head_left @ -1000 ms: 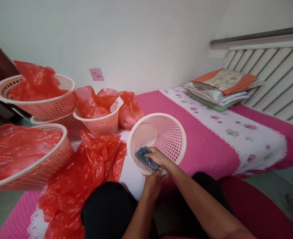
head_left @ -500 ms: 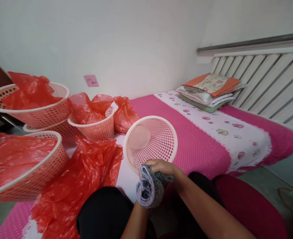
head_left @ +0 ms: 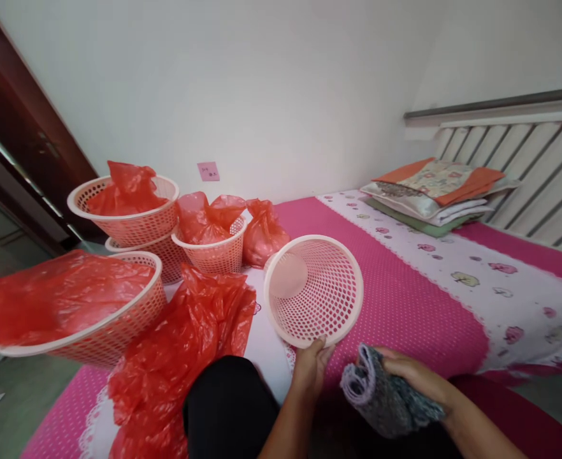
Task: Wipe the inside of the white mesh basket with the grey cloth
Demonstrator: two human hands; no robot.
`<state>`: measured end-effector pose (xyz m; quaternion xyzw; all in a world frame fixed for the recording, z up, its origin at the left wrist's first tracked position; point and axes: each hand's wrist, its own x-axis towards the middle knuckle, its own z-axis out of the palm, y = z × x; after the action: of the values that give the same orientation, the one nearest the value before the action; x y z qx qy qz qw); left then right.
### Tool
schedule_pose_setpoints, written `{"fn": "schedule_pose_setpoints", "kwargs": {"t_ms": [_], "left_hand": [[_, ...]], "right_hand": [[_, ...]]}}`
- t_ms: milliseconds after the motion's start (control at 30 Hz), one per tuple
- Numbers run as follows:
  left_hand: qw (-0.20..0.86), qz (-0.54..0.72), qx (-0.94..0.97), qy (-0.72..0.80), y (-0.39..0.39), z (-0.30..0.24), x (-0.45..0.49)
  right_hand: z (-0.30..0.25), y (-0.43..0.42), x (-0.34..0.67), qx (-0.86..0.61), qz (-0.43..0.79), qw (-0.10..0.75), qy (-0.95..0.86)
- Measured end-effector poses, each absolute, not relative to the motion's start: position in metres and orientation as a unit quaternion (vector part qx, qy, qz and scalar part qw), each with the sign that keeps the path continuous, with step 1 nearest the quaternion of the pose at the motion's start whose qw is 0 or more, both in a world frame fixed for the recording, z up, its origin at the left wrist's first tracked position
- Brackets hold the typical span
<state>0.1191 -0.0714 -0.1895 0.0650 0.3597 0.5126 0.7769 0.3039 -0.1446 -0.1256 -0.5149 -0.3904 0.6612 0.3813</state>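
A round pink perforated plastic basket (head_left: 326,293) lies tipped on the bed, its mouth turned toward me and nothing inside. Its lower rim is gripped by my left hand (head_left: 310,364), with the thumb over the edge. To the right, my right hand (head_left: 412,376) is closed around a rolled grey and lilac knitted cloth (head_left: 381,395), held above my lap. The spiral end of the roll points left, near the basket but apart from it.
Several pink baskets with red plastic bags stand at the left, two of them stacked (head_left: 123,217). A loose red bag (head_left: 185,357) lies beside my knee. Folded cushions (head_left: 434,191) rest on the pink bedspread (head_left: 390,293) near a white slatted headboard (head_left: 529,178).
My left hand has left the rolled cloth and taken hold of the basket's rim. My right hand has moved right with the roll. The view has turned left.
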Motion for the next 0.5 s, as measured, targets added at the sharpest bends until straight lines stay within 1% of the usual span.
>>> {"fn": "schedule_pose_setpoints", "kwargs": {"t_ms": [233, 500], "left_hand": [[0.763, 0.516, 0.055, 0.385, -0.072, -0.179, 0.132], [0.757, 0.518, 0.058, 0.394, -0.071, -0.174, 0.137]], "right_hand": [[-0.133, -0.169, 0.334, -0.56, 0.609, 0.461, -0.321], [-0.125, -0.187, 0.341, -0.52, 0.615, 0.524, -0.278]]}}
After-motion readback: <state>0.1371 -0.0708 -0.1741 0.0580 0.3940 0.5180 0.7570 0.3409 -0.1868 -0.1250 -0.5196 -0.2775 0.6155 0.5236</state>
